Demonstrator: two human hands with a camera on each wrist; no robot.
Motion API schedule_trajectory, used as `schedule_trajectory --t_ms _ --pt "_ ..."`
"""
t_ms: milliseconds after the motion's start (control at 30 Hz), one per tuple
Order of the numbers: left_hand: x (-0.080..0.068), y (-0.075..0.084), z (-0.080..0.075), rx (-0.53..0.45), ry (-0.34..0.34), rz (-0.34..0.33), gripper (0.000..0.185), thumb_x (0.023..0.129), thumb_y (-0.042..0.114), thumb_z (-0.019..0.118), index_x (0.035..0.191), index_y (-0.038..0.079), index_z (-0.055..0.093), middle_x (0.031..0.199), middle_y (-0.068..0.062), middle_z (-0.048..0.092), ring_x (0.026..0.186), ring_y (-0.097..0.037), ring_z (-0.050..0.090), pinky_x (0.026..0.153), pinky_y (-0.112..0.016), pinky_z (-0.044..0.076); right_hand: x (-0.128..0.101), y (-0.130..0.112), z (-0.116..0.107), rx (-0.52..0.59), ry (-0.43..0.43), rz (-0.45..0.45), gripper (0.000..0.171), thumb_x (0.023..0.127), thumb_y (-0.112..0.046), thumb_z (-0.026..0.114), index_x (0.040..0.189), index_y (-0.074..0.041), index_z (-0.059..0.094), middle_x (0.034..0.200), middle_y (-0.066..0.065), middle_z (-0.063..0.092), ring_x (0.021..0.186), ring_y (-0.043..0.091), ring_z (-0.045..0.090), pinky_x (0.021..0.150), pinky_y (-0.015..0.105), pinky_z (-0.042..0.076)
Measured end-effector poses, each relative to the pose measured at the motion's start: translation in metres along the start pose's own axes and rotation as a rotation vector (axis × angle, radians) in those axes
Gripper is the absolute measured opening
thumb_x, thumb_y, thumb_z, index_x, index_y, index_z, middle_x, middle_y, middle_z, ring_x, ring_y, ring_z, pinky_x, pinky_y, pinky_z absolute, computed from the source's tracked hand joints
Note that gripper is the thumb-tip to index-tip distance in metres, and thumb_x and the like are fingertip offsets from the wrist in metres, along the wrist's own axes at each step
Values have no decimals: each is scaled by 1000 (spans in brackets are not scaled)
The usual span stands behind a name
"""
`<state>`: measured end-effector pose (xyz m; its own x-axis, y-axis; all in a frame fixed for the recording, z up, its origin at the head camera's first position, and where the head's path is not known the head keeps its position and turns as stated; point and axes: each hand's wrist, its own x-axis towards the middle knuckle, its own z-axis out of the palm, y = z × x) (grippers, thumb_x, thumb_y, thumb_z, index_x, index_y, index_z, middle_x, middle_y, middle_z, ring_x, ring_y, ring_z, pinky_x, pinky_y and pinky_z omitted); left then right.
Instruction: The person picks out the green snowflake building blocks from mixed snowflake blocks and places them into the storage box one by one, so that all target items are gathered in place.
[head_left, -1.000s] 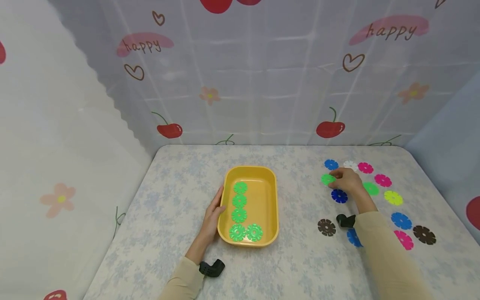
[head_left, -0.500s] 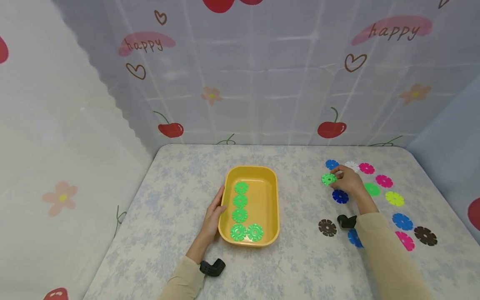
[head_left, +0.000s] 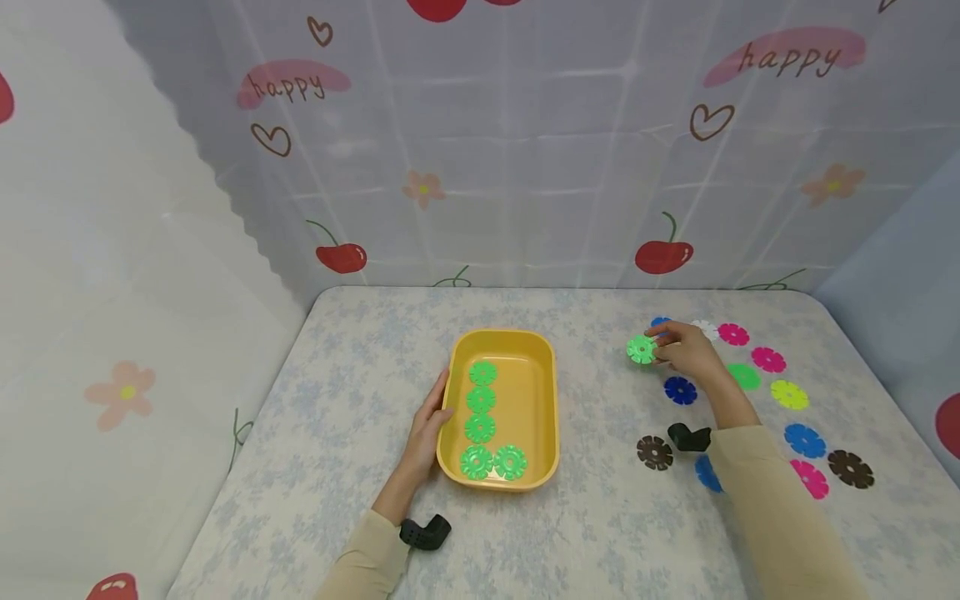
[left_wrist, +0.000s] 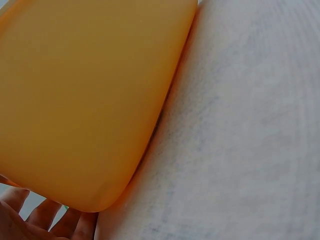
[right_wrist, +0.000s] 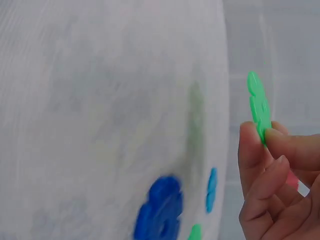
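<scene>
A yellow plastic tray (head_left: 525, 392) stands left of the table's middle in the head view. Inside it, along its left and near sides, lie several green notched building discs (head_left: 481, 400). My left hand (head_left: 422, 437) grips the tray's left side, thumb at the rim and fingers along the outer wall. In the left wrist view, the tray's wall (left_wrist: 90, 100) hides part of those fingers. Out to the right, my right hand (head_left: 693, 352) pinches another green building disc (head_left: 641, 350) between thumb and fingers. That disc (right_wrist: 260, 105) is held up over the table in the right wrist view.
Around and beneath the right arm lie more discs: a dark blue disc (head_left: 680, 390), a brown disc (head_left: 655, 452), a yellow disc (head_left: 789, 395), a green disc (head_left: 745, 376), and several blue, pink and white ones. A patterned curtain (head_left: 525, 167) hangs behind the table.
My right hand has lifted the green disc off the table and carried it slightly left and away from me. The left hand and the tray have stayed in place.
</scene>
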<state>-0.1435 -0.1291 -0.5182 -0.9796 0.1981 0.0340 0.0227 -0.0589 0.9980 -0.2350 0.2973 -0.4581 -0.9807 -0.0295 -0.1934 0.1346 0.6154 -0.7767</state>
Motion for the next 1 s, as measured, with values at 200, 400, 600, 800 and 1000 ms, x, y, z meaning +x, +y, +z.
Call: schedule_trajectory --t_ms 200,400,600,800,1000 --pt "1 0 0 -1 6 -5 60 102 11 36 158 26 20 165 4 11 152 -16 8 121 -42 14 -7 -34 14 26 -74 -119 34 94 -4 56 128 3 58 113 23 55 87 32 69 66 35 50" --pt "1 0 1 -11 6 -5 60 102 11 36 158 27 20 165 5 11 152 -16 8 121 -43 15 -11 -68 37 47 -159 -231 31 94 -2 58 124 1 62 109 21 57 82 31 66 64 31 50" --pt "0 0 1 -8 6 -11 60 102 11 37 158 26 19 165 5 11 152 -16 7 121 -41 13 -16 -100 63 45 -315 -372 23 93 0 59 115 1 64 99 18 59 74 26 65 64 37 53" --pt "0 1 2 -8 8 -15 60 102 11 37 158 25 19 165 6 12 152 -16 8 121 -42 14 -14 -121 85 -6 -495 -474 19 93 2 58 110 -1 64 93 15 61 73 32 65 62 45 54" --pt "0 2 2 -8 11 -16 60 102 10 36 158 23 19 165 4 11 153 -19 7 121 -45 14 -7 -136 101 -60 -637 -503 19 93 5 57 109 -2 64 91 15 60 74 37 68 59 39 54"
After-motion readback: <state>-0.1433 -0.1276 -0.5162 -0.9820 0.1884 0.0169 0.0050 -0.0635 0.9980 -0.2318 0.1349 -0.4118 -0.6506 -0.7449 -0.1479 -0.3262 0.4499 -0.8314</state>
